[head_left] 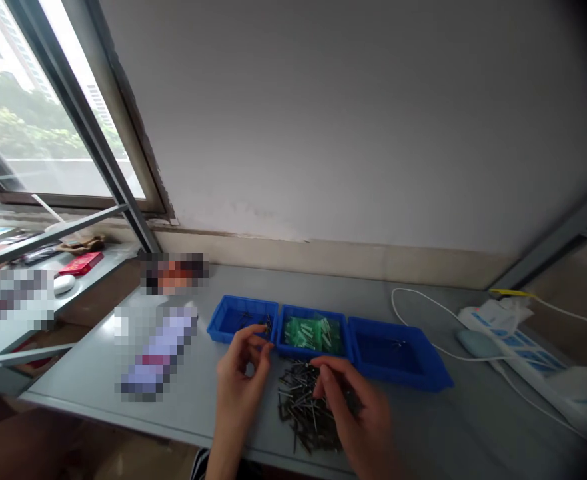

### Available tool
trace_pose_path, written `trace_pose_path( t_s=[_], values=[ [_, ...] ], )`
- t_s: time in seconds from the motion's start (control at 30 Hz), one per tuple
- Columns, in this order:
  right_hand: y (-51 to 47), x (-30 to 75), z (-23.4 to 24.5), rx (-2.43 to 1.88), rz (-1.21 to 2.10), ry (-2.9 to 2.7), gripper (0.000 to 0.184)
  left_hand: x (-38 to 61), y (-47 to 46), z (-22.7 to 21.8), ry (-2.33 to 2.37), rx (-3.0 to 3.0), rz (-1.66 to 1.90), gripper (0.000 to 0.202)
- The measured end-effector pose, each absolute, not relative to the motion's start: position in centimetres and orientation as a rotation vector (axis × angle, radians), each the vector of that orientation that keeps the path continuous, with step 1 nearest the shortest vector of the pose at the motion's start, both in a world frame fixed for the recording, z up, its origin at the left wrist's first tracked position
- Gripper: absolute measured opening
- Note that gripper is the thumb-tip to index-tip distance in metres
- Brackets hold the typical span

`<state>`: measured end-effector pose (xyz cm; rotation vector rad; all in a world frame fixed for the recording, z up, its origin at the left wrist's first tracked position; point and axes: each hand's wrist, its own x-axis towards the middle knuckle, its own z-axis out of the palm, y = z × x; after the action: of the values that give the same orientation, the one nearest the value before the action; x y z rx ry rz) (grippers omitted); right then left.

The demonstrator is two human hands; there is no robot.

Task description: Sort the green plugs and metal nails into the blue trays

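A heap of small dark metal pins (300,407) lies on the grey table (98,380) in front of three blue trays. My right hand (358,413) rests on the heap, its fingertips pinched together on a pin at the pile's far edge. My left hand (240,380) hovers just left of the heap, fingers curled in a pinch near the corner of the left blue tray (233,317), which holds a few dark pins. The middle blue tray (293,347) is filled with green plastic pieces (313,332). The right blue tray (398,360) holds a couple of pins.
A white power strip (528,360) with a cable (423,333) and a pale blue-grey object (478,343) lie at the right. Blurred-out items sit on the table's left part. A window sill at far left holds a red box (80,263) and other clutter. The wall stands behind.
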<state>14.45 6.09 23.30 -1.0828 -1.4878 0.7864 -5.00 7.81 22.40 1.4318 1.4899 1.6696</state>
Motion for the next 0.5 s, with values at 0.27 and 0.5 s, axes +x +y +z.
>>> trace_pose_path(
  t_s=[0.27, 0.5],
  values=[
    [5.3, 14.9, 23.7, -1.174, 0.818, -1.348, 0.031, -6.4, 8.0, 21.1, 1.653, 1.401, 1.65, 0.033],
    [5.0, 15.2, 24.4, -1.166, 0.771, -1.407, 0.03, -6.5, 7.3, 22.8, 1.746, 1.507, 1.559, 0.043]
  ],
)
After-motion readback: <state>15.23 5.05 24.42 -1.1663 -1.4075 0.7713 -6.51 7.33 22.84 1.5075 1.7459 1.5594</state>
